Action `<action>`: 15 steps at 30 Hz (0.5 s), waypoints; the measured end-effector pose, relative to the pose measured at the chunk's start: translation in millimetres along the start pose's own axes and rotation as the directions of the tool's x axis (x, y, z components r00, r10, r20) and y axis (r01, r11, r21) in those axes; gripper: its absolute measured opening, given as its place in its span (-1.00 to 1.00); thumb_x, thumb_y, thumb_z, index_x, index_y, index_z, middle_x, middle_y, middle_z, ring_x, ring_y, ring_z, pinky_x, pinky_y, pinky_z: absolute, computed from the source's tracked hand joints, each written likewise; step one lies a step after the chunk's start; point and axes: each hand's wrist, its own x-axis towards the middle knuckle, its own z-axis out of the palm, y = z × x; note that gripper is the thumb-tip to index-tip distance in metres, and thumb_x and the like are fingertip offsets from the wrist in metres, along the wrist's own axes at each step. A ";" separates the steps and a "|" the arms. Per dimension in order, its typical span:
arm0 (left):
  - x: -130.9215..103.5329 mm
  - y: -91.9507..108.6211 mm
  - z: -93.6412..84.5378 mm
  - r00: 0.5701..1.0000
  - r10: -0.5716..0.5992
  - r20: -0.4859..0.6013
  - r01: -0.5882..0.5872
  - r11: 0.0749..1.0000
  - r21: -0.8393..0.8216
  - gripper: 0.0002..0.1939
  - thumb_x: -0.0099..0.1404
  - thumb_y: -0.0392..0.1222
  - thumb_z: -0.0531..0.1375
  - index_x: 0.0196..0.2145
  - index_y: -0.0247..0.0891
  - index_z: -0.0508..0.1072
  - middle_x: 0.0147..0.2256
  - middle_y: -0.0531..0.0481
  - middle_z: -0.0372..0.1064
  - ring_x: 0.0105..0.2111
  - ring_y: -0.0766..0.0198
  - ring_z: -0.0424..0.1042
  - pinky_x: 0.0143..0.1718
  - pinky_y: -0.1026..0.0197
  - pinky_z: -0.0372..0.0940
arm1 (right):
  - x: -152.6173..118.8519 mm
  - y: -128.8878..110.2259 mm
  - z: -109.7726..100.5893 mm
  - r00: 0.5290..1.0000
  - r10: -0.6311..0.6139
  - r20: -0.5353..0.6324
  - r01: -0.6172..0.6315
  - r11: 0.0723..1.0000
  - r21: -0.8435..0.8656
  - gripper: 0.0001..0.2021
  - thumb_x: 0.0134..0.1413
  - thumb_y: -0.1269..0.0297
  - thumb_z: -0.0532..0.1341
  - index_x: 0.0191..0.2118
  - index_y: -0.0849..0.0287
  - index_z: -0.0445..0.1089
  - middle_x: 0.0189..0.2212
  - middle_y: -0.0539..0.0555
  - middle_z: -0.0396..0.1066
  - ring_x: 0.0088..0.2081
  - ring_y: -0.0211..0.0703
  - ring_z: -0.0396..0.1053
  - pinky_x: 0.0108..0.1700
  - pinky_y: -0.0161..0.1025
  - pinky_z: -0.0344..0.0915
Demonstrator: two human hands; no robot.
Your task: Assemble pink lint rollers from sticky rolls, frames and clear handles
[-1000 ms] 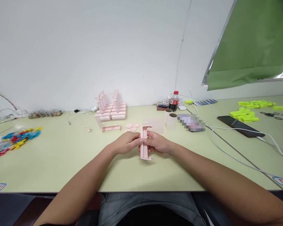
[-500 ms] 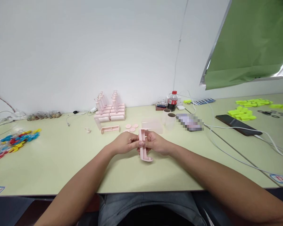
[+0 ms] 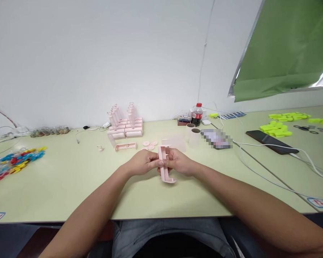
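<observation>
Between my two hands is a long pink plastic tray-like part [image 3: 165, 175], held upright above the table with its lower end bent toward the right. My left hand [image 3: 143, 162] grips its left side, the thumb pressed on the middle. From the right, my right hand [image 3: 181, 163] closes on the same part, its thumb meeting the left one. Some fingers are hidden behind the part. Just beyond my hands lie several pink discs [image 3: 150, 147], a similar pink tray-like part [image 3: 126, 147] and a translucent pale box [image 3: 174, 142].
Assembled pink units with upright handles [image 3: 126, 123] stand by the wall. Two tubes [image 3: 195, 138], a cola bottle [image 3: 197, 115] and a blurred phone [image 3: 216, 139] are at right. White cables run past a black phone [image 3: 271, 142]. Colourful plastic pieces [image 3: 21, 160] lie at left.
The pink part has tilted slightly, its lower end shifting a little to the right. Both hands keep their hold in nearly the same place.
</observation>
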 end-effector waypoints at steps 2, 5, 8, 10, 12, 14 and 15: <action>0.1 -0.3 0.0 1.000 -0.001 -0.001 0.001 1.000 -0.003 -0.45 0.38 0.21 0.00 -0.42 -0.28 0.52 -0.43 0.01 0.49 -0.48 0.34 0.33 -0.40 0.32 0.16 | -0.2 -0.2 0.2 1.000 -0.004 -0.006 0.004 1.000 0.007 -0.49 -0.07 0.00 0.42 -0.11 0.21 0.29 -0.44 0.06 0.52 -0.35 -0.07 0.56 -0.38 -0.25 0.45; 0.3 -2.3 0.7 1.000 -0.006 -0.004 0.006 1.000 -0.004 -0.46 0.38 0.21 0.01 -0.41 -0.27 0.52 -0.43 0.02 0.49 -0.47 0.34 0.34 -0.41 0.33 0.16 | -0.2 -0.1 0.1 1.000 -0.006 -0.004 0.006 1.000 0.007 -0.48 -0.07 -0.01 0.42 -0.11 0.20 0.28 -0.44 0.07 0.52 -0.35 -0.07 0.56 -0.39 -0.25 0.45; 0.6 -4.6 1.5 1.000 -0.010 -0.010 0.011 1.000 0.014 -0.45 0.38 0.23 0.00 -0.40 -0.28 0.52 -0.45 0.01 0.47 -0.48 0.33 0.33 -0.41 0.32 0.16 | 0.1 0.2 0.0 1.000 -0.012 -0.005 0.012 1.000 0.000 -0.47 -0.07 -0.02 0.41 -0.10 0.20 0.28 -0.44 0.07 0.52 -0.36 -0.07 0.56 -0.39 -0.26 0.45; 0.5 -5.1 1.4 1.000 -0.012 -0.008 0.012 1.000 0.018 -0.45 0.38 0.23 -0.01 -0.40 -0.28 0.52 -0.45 0.00 0.47 -0.48 0.32 0.33 -0.41 0.32 0.16 | 0.7 0.7 0.0 1.000 -0.011 -0.009 0.011 1.000 0.003 -0.46 -0.07 -0.01 0.42 -0.08 0.21 0.28 -0.45 0.06 0.51 -0.36 -0.08 0.55 -0.39 -0.26 0.45; 0.3 -4.8 1.0 1.000 -0.011 -0.005 0.011 1.000 0.008 -0.46 0.38 0.21 -0.01 -0.40 -0.28 0.51 -0.43 0.00 0.48 -0.47 0.32 0.34 -0.40 0.32 0.17 | 1.5 1.4 0.0 1.000 0.000 -0.007 0.000 1.000 0.006 -0.45 -0.07 -0.02 0.41 -0.06 0.21 0.29 -0.45 0.06 0.51 -0.36 -0.08 0.55 -0.39 -0.25 0.45; 0.0 -4.2 1.2 1.000 -0.001 0.004 0.001 1.000 -0.021 -0.47 0.39 0.20 -0.01 -0.40 -0.28 0.51 -0.42 0.00 0.49 -0.46 0.32 0.36 -0.40 0.32 0.18 | 2.2 2.1 -0.1 1.000 0.016 -0.001 -0.016 1.000 0.012 -0.44 -0.08 -0.02 0.42 -0.05 0.21 0.30 -0.44 0.07 0.52 -0.37 -0.09 0.55 -0.38 -0.25 0.45; 0.0 -4.0 1.7 1.000 0.009 0.009 -0.008 0.999 -0.039 -0.46 0.40 0.19 -0.01 -0.41 -0.29 0.50 -0.42 0.00 0.49 -0.46 0.32 0.36 -0.40 0.32 0.18 | 2.3 2.3 -0.1 1.000 0.025 0.005 -0.025 1.000 0.019 -0.44 -0.08 -0.02 0.42 -0.04 0.22 0.31 -0.43 0.08 0.52 -0.37 -0.10 0.55 -0.37 -0.25 0.45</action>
